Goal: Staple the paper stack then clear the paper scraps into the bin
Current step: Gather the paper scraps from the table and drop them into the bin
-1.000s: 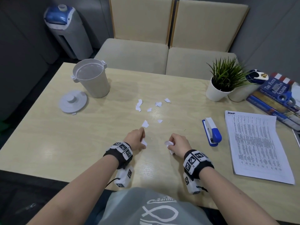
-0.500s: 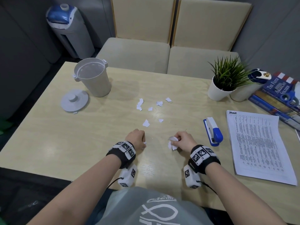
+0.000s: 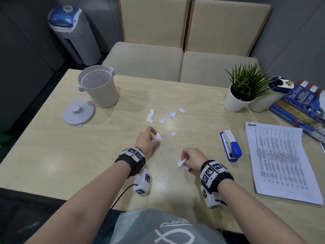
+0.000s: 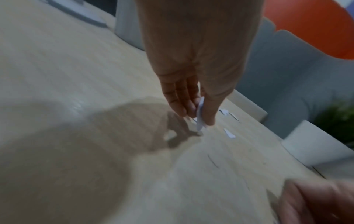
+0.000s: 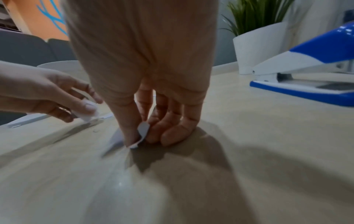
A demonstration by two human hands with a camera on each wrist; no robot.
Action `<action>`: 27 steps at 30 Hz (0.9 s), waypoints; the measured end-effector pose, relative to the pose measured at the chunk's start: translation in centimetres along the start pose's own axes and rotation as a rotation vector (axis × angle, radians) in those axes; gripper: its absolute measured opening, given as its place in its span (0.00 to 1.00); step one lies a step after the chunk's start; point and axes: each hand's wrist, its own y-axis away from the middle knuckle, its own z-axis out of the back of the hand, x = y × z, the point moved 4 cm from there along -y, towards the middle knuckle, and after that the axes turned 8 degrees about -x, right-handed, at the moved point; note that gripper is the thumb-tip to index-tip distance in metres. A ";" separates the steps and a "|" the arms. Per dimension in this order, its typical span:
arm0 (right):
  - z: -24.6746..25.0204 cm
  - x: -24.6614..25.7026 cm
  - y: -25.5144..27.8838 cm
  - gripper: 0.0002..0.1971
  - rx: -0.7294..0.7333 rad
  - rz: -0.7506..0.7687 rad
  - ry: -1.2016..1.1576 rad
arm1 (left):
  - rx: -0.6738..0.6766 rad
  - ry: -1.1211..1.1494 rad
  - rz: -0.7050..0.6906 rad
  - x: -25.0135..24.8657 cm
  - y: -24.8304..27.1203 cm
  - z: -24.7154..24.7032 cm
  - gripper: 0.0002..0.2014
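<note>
Scraps (image 3: pixel 161 116) of torn white paper lie loose in the middle of the table (image 3: pixel 52 147), well short of the open bin (image 3: pixel 98 88). We judge them featherlight, limp and apt to slip or drift, so we pinch each at an edge and bunch several together. Our left hand (image 3: pixel 146 140) curls round a small crumpled wad (image 3: pixel 157 137); our right hand (image 3: pixel 192 158) pinches two pieces (image 3: pixel 182 162) between thumb and fingertips (image 5: pixel 132 136), low against the tabletop.

The left hand (image 3: pixel 146 140) has reached forward and gathered another scrap (image 3: pixel 157 137).
</note>
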 end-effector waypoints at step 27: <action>3.5 5.1 -8.1 0.11 -0.280 -0.063 -0.155 | -0.006 -0.010 -0.018 0.5 -3.7 0.9 0.10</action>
